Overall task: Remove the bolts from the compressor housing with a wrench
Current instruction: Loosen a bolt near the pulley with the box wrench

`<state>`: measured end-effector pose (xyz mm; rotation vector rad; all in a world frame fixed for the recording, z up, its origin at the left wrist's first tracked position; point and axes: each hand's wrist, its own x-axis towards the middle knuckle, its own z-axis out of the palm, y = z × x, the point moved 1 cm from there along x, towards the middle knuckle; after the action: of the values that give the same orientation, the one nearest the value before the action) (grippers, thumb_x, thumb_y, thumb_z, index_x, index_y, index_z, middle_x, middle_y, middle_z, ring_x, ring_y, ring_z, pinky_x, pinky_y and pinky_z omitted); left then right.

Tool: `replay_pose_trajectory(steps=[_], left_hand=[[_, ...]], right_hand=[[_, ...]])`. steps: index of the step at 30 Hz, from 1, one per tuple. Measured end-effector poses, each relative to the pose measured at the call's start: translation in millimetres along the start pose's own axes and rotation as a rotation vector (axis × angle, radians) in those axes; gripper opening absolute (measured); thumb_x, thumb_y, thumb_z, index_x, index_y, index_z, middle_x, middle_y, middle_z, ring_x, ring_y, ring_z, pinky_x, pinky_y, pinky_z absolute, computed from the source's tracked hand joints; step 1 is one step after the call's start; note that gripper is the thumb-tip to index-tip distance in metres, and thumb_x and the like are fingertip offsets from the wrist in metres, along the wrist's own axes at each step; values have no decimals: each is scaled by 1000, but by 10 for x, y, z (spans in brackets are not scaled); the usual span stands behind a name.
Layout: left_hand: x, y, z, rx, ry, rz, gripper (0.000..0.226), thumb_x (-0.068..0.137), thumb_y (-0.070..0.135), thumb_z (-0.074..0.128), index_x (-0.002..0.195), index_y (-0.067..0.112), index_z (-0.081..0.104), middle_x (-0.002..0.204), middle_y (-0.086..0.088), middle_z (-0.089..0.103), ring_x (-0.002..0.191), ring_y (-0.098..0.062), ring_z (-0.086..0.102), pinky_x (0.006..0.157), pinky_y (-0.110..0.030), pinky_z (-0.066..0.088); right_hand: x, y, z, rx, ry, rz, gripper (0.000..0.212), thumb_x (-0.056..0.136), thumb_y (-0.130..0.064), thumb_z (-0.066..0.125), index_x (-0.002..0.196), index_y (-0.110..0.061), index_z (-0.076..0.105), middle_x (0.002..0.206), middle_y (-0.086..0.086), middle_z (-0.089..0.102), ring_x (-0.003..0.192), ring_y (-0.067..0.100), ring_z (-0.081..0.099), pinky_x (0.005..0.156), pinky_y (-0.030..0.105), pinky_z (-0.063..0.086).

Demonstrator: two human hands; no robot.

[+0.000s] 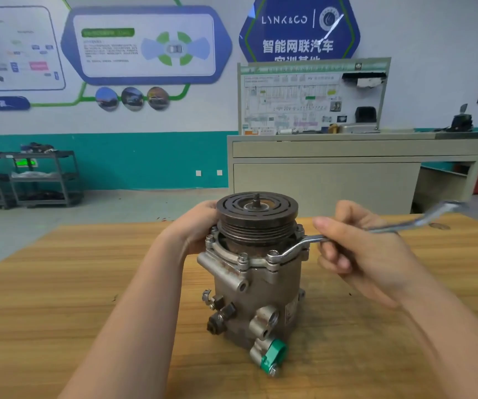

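Standing upright near the middle of a wooden table (pixel 59 298), the compressor (pixel 256 272) has its ribbed pulley (pixel 256 218) on top and a green-capped port (pixel 273 354) at its base, nearest me. My left hand (pixel 196 226) cups the far left side of the housing under the pulley; its fingertips are hidden behind the metal, so I cannot tell how they lie. My right hand (pixel 358 249) pinches the wrench (pixel 347 234) shaft between thumb and curled fingers, the ring end seated over a bolt (pixel 272 256) on the front right of the flange. Another bolt (pixel 243 257) stands just left of it. Behind the table lies a grey floor, a beige counter (pixel 347 168) carrying a wiring display board (pixel 312 96), dark metal shelves (pixel 30 180) at left, and a white-and-teal wall (pixel 145 156) with blue posters.
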<state>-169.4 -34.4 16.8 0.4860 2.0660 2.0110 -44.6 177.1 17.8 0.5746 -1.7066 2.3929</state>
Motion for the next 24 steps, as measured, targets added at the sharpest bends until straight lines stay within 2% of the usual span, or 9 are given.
replay_pose_trajectory(steps=[3,5,8,13,17,19,21,23,24], left_hand=[[-13,15,-1,34,19,-4,19,95,2,48,87,2,66,68,-8,72,57,-15,69,48,-20,52],[-8,19,-2,62,22,-1,20,95,1,48,85,2,66,66,-8,72,56,-15,69,48,-20,51],[33,15,-16,74,27,-4,18,95,5,49,89,3,66,70,-9,73,60,-16,70,50,-22,52],[43,-11,-5,45,15,-1,16,95,8,51,92,5,66,74,-10,73,64,-17,70,52,-23,53],[34,-18,-11,44,15,-12,18,95,8,51,94,2,67,77,-13,73,66,-21,71,53,-25,54],[27,-14,-7,46,20,-13,18,96,8,50,92,2,67,75,-13,73,64,-20,71,51,-24,54],[20,-9,-1,54,21,-5,18,96,8,49,94,1,66,77,-13,73,65,-20,71,52,-23,54],[11,-3,12,79,23,5,18,96,7,48,92,2,65,74,-12,73,62,-18,70,51,-22,53],[7,0,18,93,31,10,19,96,6,48,89,2,65,70,-10,72,59,-16,69,49,-21,52]], right_hand=[[234,21,-20,123,-45,179,25,70,-11,65,54,-11,45,42,6,46,29,6,36,35,11,23],[247,13,-11,166,16,77,30,72,-12,64,56,-9,38,39,5,43,28,6,32,35,10,22],[83,-47,18,154,168,-190,39,78,-12,62,50,-18,35,36,4,41,27,8,27,36,11,22],[-249,23,193,-265,358,-392,46,88,-8,61,47,-20,44,41,8,49,32,12,35,38,16,31],[-363,81,423,-426,429,-443,41,83,-31,65,50,-17,44,44,9,54,33,7,41,38,15,36],[-427,96,551,-517,448,-475,47,81,-43,69,57,-13,43,47,8,54,35,5,42,38,15,35],[-457,133,640,-772,452,-561,45,83,-45,65,61,-16,38,49,1,49,41,9,45,40,18,36],[-382,202,739,-1029,404,-635,42,88,-37,60,62,-24,30,50,-5,34,46,11,45,45,19,38],[-347,228,751,-1058,395,-590,41,90,-31,59,62,-26,30,51,-8,29,46,10,45,48,17,38]])
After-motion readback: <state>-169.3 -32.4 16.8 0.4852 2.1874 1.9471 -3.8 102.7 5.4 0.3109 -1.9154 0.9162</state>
